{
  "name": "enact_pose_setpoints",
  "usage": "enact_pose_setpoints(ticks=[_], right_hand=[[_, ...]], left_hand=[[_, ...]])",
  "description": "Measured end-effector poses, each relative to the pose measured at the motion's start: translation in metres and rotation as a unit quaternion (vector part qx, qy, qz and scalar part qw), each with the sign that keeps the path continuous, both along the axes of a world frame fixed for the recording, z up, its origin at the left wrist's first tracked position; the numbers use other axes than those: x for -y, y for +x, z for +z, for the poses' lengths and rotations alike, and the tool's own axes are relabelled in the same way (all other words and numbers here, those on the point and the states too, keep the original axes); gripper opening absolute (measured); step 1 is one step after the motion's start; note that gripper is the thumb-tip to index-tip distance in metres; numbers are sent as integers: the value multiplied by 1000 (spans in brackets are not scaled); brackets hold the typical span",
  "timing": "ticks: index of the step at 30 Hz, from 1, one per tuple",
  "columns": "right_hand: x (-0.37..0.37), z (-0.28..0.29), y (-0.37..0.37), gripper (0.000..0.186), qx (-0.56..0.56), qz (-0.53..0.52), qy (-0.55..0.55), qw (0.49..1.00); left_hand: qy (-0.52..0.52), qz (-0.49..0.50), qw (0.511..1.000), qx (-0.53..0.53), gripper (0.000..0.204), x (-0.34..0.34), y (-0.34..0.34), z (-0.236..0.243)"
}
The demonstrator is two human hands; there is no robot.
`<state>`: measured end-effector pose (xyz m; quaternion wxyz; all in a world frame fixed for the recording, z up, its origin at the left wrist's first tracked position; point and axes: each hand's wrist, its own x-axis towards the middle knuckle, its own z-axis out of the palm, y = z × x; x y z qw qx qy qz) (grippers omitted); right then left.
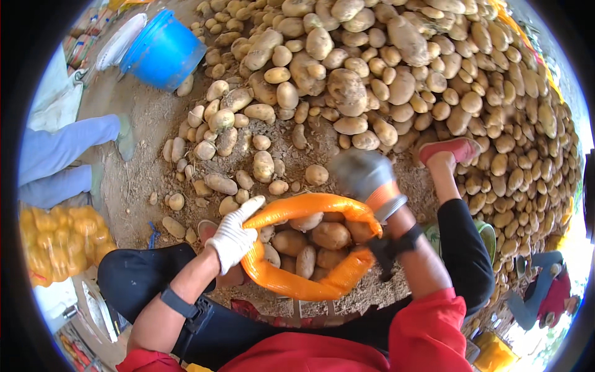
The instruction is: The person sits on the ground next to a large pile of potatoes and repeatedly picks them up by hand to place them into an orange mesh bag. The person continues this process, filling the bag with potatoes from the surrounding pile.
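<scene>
My left hand (230, 239), in a white glove, grips the rolled rim of an orange mesh bag (310, 282). The bag holds several potatoes (331, 235) between my legs. Just beyond the bag's right edge is my right hand (362, 177), in a dark-grey glove with an orange cuff. It is smeared by motion, so its fingers and anything in them cannot be made out.
A big potato pile (390, 62) spreads ahead and rightward over the dirt floor (105, 99). A blue bucket (163, 53) lies tilted at upper left. A co-worker's legs (68, 149) and a filled yellow bag (62, 242) are at left; another person (545, 291) sits at lower right.
</scene>
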<state>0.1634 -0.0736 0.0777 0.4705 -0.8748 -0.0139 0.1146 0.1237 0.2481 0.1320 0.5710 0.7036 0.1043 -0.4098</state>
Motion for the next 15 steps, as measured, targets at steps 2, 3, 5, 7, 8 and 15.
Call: enact_pose_setpoints(ticks=[2,3,5,7,8,15], right_hand=[[39,-26,50,42,-19,-151,-70,986],[49,-28,73,65,-19,-143,-215,966],[87,-85,104,83,-139,-181,-172,958],[78,-106,122,86,-176,-195,-210,942],[75,-113,128,72,-178,-208,-186,943],[98,-45,37,64,-232,-189,301,906]], left_hand=[[-9,-6,1000,-9,77,-5,-3,-4],[0,-13,1000,22,75,-7,-3,-8],[3,-58,995,84,73,7,-2,-10],[-7,-33,999,41,74,15,1,-5],[-5,-26,999,29,74,17,3,-1],[-2,14,1000,3,75,1,-1,-4]])
